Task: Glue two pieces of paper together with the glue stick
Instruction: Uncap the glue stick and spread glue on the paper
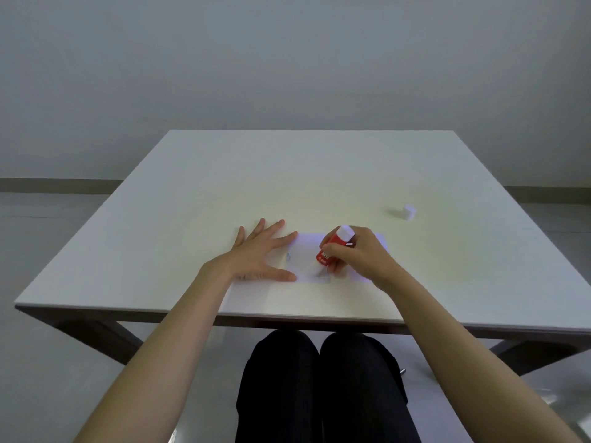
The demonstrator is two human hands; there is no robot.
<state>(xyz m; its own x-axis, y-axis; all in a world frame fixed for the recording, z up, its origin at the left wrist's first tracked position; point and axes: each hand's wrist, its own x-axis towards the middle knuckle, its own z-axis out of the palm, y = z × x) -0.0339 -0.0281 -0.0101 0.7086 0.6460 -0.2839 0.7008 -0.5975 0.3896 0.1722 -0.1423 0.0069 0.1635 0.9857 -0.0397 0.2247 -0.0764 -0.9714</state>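
A white sheet of paper (307,254) lies flat near the front middle of the table; I cannot make out a second piece apart from it. My left hand (259,254) rests flat with fingers spread on the sheet's left edge. My right hand (355,254) grips a red glue stick (332,247) with a white base, tilted, its lower tip down on the paper. The tip itself is hidden by my fingers.
The glue stick's white cap (409,212) stands alone to the right on the pale table (224,187). The table's front edge runs just above my knees (319,378). A grey wall and floor lie beyond.
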